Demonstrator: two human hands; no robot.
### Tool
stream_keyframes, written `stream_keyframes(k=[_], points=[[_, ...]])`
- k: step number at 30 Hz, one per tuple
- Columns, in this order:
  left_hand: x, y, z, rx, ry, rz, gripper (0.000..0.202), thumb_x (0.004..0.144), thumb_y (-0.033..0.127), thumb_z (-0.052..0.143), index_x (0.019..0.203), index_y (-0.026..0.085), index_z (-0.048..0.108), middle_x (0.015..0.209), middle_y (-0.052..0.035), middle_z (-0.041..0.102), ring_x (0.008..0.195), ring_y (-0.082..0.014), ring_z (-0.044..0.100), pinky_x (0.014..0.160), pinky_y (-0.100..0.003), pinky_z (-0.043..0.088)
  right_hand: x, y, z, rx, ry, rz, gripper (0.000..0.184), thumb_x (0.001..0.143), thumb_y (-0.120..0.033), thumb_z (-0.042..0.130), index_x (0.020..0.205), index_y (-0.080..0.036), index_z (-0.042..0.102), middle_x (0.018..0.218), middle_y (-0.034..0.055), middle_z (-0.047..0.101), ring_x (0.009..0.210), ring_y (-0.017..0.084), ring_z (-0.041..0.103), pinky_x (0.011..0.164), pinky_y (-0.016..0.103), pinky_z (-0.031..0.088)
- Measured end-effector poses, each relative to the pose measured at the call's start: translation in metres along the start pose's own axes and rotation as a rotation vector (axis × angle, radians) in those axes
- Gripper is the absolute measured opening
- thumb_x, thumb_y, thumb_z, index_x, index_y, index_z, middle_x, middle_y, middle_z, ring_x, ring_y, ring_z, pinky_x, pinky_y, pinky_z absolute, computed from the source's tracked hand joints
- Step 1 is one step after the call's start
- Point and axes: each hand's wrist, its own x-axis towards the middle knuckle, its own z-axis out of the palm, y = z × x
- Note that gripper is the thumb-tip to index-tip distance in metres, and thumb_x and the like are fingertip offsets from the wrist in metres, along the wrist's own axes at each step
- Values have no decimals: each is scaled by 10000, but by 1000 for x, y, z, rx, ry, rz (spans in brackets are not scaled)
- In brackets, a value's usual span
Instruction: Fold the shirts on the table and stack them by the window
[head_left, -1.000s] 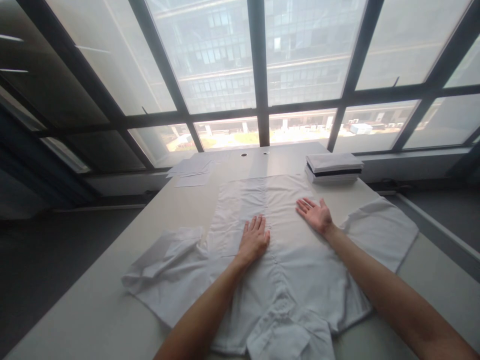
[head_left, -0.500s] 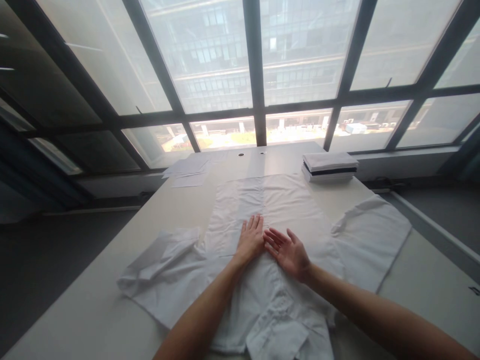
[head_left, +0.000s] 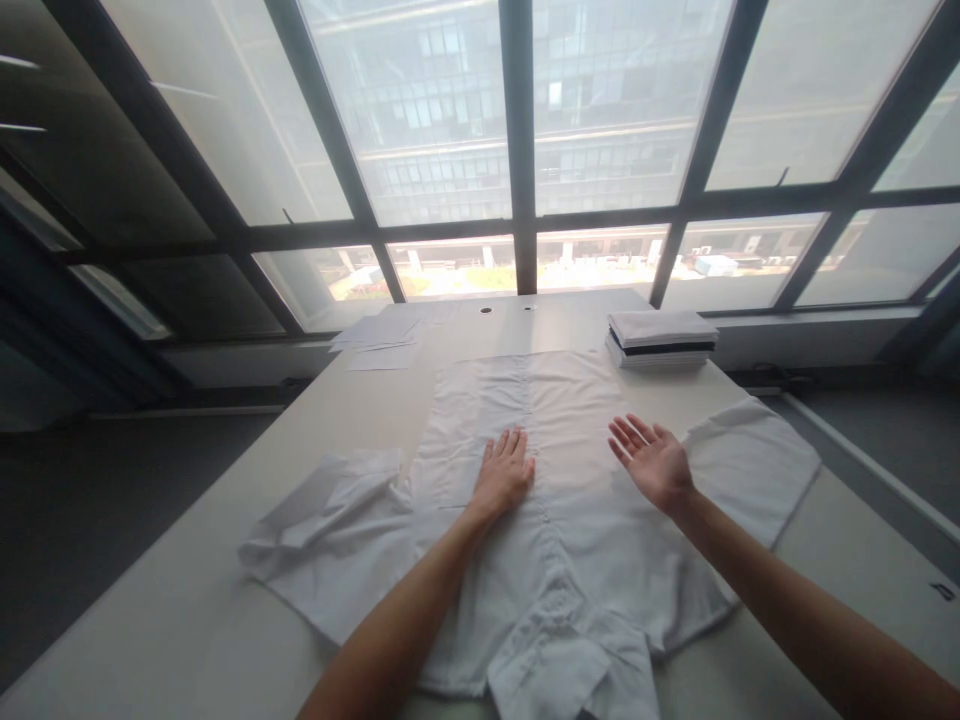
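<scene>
A white short-sleeved shirt (head_left: 577,430) lies spread front up on the table, its collar toward me and its hem toward the window. Its sleeves reach out to the left and right, and wrinkles run along the button line. My left hand (head_left: 506,470) rests flat on the shirt beside the button line, fingers extended. My right hand (head_left: 651,462) is over the right side of the shirt near the sleeve, palm turned inward, fingers stretched out and holding nothing. Whether it touches the cloth I cannot tell.
The white table (head_left: 180,590) extends to the large window (head_left: 442,110). Papers (head_left: 382,340) lie at its far left. A stack of folded cloth (head_left: 661,338), white with a dark layer, sits at the far right. A cable hole (head_left: 486,310) shows near the far edge.
My right hand has moved right, away from the left hand and the button line, across the shirt. The left hand stays nearly in place. The view has shifted slightly.
</scene>
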Motion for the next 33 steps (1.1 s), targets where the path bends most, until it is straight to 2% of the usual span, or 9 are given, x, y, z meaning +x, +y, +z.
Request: stream_keyframes(k=[3,7,10,14,18,20,23,27,33], points=[[0,0,0,3,3,-5,593,1019,362,346,1569,141,349,1639,-106,301,1524,-281,248,1230,-529,196,10,27,35,8,-112,84,313,972,-340,414,1148,-232,649,1295,100,679,1243,228,623,1071,462,504],[-1,1,-1,1,9,-1,592,1017,367,362,1571,157,343,1639,-106,307,1525,-284,245,1230,-531,200,26,72,66,-72,-93,176,241,938,-241,470,1065,-241,674,1113,58,751,1154,208,671,1046,438,519],[-2,1,-1,-21,18,4,584,1018,368,380,1559,148,361,1633,-111,320,1522,-285,251,1234,-532,195,33,92,72,-74,-75,207,233,924,-186,482,1048,-241,672,1040,47,762,1097,189,694,1022,401,536],[-2,2,-7,-149,64,3,562,993,312,447,1521,123,415,1604,-140,375,1512,-294,276,1234,-539,212,35,91,64,-4,-131,283,278,1008,-293,401,1101,-189,642,1157,120,726,1130,202,686,966,385,570],[-3,8,-21,-669,125,160,475,992,306,452,1443,176,524,1535,-124,484,1455,-259,398,1199,-478,334,36,82,56,103,-202,390,355,1048,-355,347,1236,-173,587,1283,154,667,1168,220,670,917,417,595],[-2,9,-26,-1023,-5,201,462,1009,375,443,1401,161,563,1457,-139,567,1363,-275,519,1120,-465,441,37,82,56,118,-189,394,384,1050,-366,344,1278,-152,569,1322,178,640,1186,223,659,899,399,602],[1,5,-29,-1351,-250,56,509,1056,430,316,1456,174,498,1458,-133,569,1301,-264,584,1063,-462,496,38,85,57,131,-175,387,417,1049,-388,355,1326,-143,549,1383,193,598,1232,224,631,884,373,606],[9,-13,-28,-1514,-270,-182,583,1076,399,62,1544,230,366,1556,-94,464,1374,-206,515,1138,-473,425,40,87,57,169,-162,394,429,1056,-409,334,1367,-186,527,1438,165,565,1258,226,616,909,401,600],[18,-82,-37,-2194,-524,-423,499,1019,350,449,1429,68,469,1486,-247,496,1373,-355,500,1083,-492,465,45,88,52,193,-160,416,469,1061,-440,315,1417,-188,487,1487,175,521,1321,237,567,910,415,598]])
